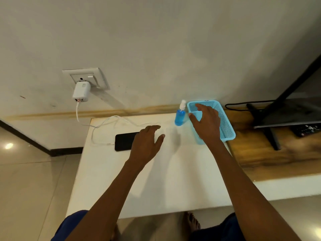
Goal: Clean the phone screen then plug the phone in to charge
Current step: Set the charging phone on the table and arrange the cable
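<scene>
A black phone (124,141) lies flat on the white table (166,180), screen dark. A white cable (104,125) runs from the white charger (81,92) in the wall socket (85,76) and its plug end touches the phone's left edge. My left hand (146,142) hovers over the phone's right end, fingers apart, holding nothing. My right hand (206,122) is spread over the light blue basket (225,122), empty. A blue spray bottle (180,114) with a white nozzle stands just left of the basket. Whatever lies in the basket is hidden by my hand.
A TV with a black stand (271,129) and a black cord sits on the wooden surface at right, with a dark remote (305,130) under it. The wall rises close behind the table. Tiled floor lies at left; my knees and a foot show below.
</scene>
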`<state>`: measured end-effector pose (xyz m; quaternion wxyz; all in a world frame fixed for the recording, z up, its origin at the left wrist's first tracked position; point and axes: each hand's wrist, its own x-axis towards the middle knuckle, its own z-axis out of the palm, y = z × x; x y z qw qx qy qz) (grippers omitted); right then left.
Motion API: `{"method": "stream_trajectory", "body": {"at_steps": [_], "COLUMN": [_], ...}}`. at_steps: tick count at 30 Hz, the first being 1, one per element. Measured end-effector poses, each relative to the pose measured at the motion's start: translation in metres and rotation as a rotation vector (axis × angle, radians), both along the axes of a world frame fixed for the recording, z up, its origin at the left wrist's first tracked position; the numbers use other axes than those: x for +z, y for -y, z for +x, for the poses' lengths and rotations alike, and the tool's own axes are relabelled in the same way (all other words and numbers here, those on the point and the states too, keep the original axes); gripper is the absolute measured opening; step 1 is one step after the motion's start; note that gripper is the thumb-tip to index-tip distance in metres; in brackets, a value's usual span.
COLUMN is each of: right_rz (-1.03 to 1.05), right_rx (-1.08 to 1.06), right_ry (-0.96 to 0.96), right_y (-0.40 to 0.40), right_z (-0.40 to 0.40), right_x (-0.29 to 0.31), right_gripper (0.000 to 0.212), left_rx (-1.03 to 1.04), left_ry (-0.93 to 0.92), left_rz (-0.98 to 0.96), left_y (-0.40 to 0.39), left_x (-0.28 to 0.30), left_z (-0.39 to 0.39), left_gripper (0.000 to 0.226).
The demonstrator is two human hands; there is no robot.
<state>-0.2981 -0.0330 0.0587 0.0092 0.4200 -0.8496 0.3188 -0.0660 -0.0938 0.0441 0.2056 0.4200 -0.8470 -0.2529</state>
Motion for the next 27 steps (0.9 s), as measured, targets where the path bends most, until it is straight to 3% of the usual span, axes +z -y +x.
{"method": "stream_trajectory", "body": {"at_steps": [5, 11, 16, 21, 24, 27], "right_rz": [0.205, 0.247, 0.099, -0.321, -0.457, -0.386], "right_rx": [0.073, 0.089, 0.131, 0.094, 0.008, -0.113], "right_ry": [-0.030, -0.037, 0.034, 0.554, 0.491, 0.322], "right_y": [0.019, 0.035, 0.041, 0.035, 0.025, 0.012], "right_z": [-0.009, -0.005, -0.004, -0.027, -0.058, -0.088], "right_x": [-0.014, -0.020, -0.019, 0.000, 0.014, 0.013], "right_gripper": [0.066, 0.058, 0.043, 0.033, 0.033, 0.039], "left_rx": [0.013, 0.021, -0.021, -0.180, -0.295, -0.327], "left_ry": [0.024, -0.011, -0.012, -0.008, 0.087, 0.202], "left_rz": [-0.017, -0.032, -0.066, -0.098, -0.088, -0.105], "left_y": [0.005, 0.005, -0.005, -0.024, -0.036, -0.047], "left_x": [-0.004, -0.007, -0.011, -0.011, -0.019, -0.030], "left_z": [-0.015, -0.027, -0.033, -0.065, -0.085, -0.097], "left_gripper": [0.040, 0.034, 0.033, 0.043, 0.056, 0.063]}}
